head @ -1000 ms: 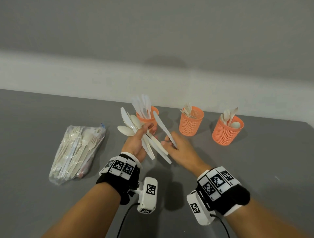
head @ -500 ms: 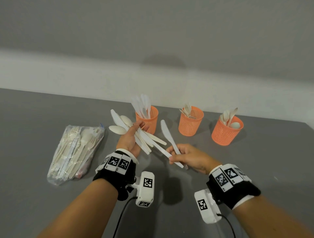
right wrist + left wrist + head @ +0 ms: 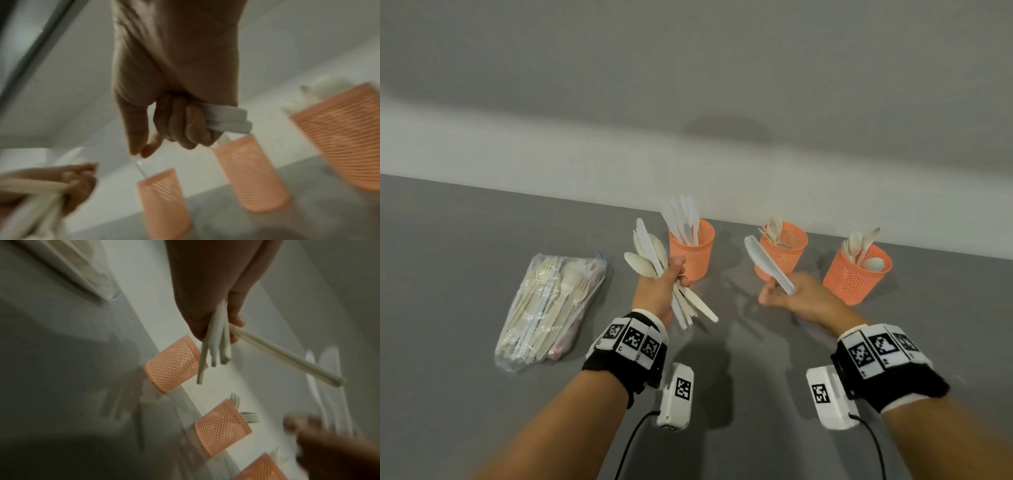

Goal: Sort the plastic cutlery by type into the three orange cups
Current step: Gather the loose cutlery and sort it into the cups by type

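My left hand (image 3: 666, 284) grips a bunch of cream cutlery (image 3: 650, 257), spoons and a knife, fanned upward in front of the left orange cup (image 3: 693, 255); the handles (image 3: 216, 344) stick out below the fist. My right hand (image 3: 787, 294) grips white knives (image 3: 765, 262) by their handles (image 3: 228, 120), blades pointing up and left, in front of the middle cup (image 3: 782, 251). The left cup holds white knives (image 3: 683, 219), the middle cup forks (image 3: 774, 228), the right cup (image 3: 854, 274) spoons (image 3: 859, 243).
A clear plastic bag of mixed cutlery (image 3: 551, 308) lies on the grey table (image 3: 448, 274) to the left of my left hand. The cups stand in a row near the table's far edge by the white wall (image 3: 585, 161).
My hands have drawn apart. The right hand moved right and turned the white knives more upright; the left hand closed into a fist round its bunch and raised it.
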### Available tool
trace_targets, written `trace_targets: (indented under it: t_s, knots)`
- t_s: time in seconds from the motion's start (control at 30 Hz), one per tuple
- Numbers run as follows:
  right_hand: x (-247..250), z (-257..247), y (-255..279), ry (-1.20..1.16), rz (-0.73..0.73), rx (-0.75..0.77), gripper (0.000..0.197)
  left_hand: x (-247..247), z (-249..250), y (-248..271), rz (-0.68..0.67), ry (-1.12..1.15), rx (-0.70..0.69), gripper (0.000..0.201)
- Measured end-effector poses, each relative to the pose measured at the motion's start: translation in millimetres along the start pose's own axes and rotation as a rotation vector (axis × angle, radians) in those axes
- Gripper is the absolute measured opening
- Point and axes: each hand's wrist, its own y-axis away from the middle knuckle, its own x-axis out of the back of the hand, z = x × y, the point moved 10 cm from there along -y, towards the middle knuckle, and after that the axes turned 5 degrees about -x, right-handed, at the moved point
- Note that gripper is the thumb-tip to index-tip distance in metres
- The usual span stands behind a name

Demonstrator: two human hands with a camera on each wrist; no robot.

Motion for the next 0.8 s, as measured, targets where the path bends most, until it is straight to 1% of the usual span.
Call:
trace_targets:
  t_s: [0.03, 0.1, 0.17, 0.2, 0.23, 0.3, 0.37, 0.4, 0.47, 0.53, 0.7, 0.77, 0.8]
  knots:
    - [0.6, -16.4, -0.4, -0.047, 0.049, 0.043, 0.009, -5.0, -0.8, 3.2, -0.012, -0.067, -0.018, 0.021]
    - [-9.0, -50.6, -1.3, -0.117, 0.099, 0.133, 0.009, -16.2, -1.8, 9.2, -0.038, -0.194, -0.069, 0.016]
    - [-24.7, -77.0, -3.6, -0.189, 0.110, 0.200, 0.015, -31.0, -0.4, 14.7, -0.103, -0.298, -0.129, 0.004]
    - [-32.3, -85.5, -4.8, -0.216, 0.109, 0.208, 0.018, -38.2, 1.8, 17.8, -0.135, -0.343, -0.155, 0.007]
    - [-39.1, -91.0, -6.1, -0.229, 0.109, 0.203, 0.020, -43.9, 3.4, 20.0, -0.161, -0.378, -0.171, 0.017]
    - [-47.7, -96.7, -9.9, -0.196, 0.131, 0.207, 0.014, -48.5, 7.8, 23.2, -0.180, -0.405, -0.186, 0.028]
    - [-52.1, -99.8, -13.5, -0.127, 0.147, 0.220, 0.006, -45.2, 9.6, 24.5, -0.170, -0.427, -0.176, 0.030]
    - [-55.2, -99.9, -16.3, -0.109, 0.135, 0.214, 0.009, -42.3, 9.8, 23.8, -0.168, -0.432, -0.168, 0.031]
    - [-61.2, -96.5, -23.0, -0.064, 0.107, 0.179, 0.022, -38.1, 9.1, 22.2, -0.178, -0.451, -0.160, 0.031]
    - [-64.4, -96.3, -26.6, -0.019, 0.115, 0.165, 0.025, -36.9, 8.3, 20.5, -0.197, -0.477, -0.168, 0.025]
    - [-66.7, -97.6, -30.5, -0.129, 0.163, 0.156, 0.020, -26.9, 18.1, 13.4, -0.146, -0.621, -0.250, 0.021]
    - [-69.9, -98.2, -32.9, -0.180, 0.145, 0.159, 0.019, -22.1, 19.2, 7.4, -0.128, -0.705, -0.247, 0.017]
    - [-73.6, -99.2, -33.7, -0.204, 0.125, 0.161, 0.020, -19.5, 17.4, 2.8, -0.125, -0.747, -0.232, 0.020]
